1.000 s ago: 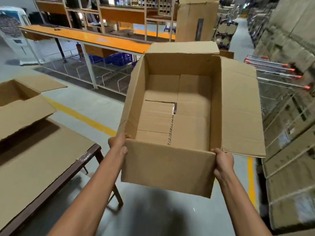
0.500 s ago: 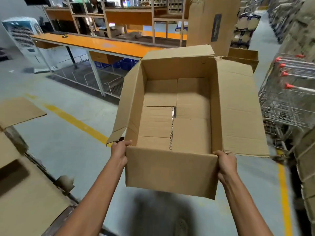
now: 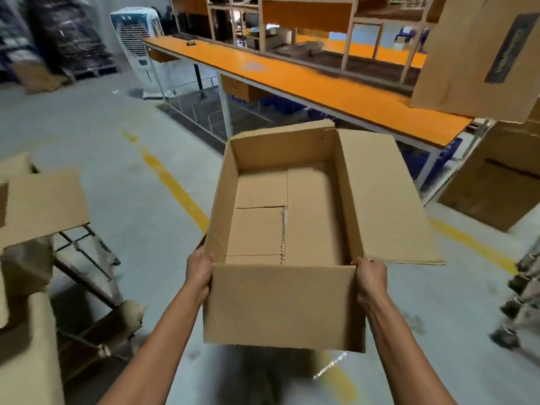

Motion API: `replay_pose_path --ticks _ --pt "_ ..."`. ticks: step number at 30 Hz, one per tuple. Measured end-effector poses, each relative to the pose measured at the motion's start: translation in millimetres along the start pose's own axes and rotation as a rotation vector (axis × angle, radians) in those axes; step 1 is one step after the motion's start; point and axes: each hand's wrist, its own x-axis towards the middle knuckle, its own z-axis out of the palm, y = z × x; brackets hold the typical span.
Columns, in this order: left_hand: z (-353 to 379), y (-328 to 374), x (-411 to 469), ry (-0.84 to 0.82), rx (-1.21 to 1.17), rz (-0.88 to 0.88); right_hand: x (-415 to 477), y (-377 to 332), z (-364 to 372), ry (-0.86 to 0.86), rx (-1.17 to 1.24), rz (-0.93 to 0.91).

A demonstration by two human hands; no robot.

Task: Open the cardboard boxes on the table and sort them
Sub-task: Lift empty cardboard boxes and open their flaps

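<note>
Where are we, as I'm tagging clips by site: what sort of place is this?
Probably a warehouse or packing floor: a long orange workbench, big cardboard cartons stacked at the right, and yellow lines painted on the concrete floor.

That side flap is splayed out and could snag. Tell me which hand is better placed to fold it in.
Right, likely. The right hand grips the near corner of the open cardboard box, beside the splayed flap; the left hand grips the opposite corner, across the box.

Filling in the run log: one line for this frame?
box: open, empty, held above floor | left hand: grips near-left corner | right hand: grips near-right corner | right flap: folded out
</note>
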Motion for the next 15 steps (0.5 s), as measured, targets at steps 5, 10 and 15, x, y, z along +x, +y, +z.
replay_pose_path --ticks 5,10,15 --pt "-6.6 24.9 96.2 0.105 -0.064 -0.001 57.2 -37.1 104.3 -0.061 -0.051 -0.016" --pt "-16.9 64.6 207.8 0.204 -0.144 0.038 109.6 -93.5 224.9 -0.069 -0.132 -0.101" --pt "-45.4 92.9 304.3 0.277 -0.104 0.016 145.5 -136.2 331.8 -0.111 -0.231 -0.111"
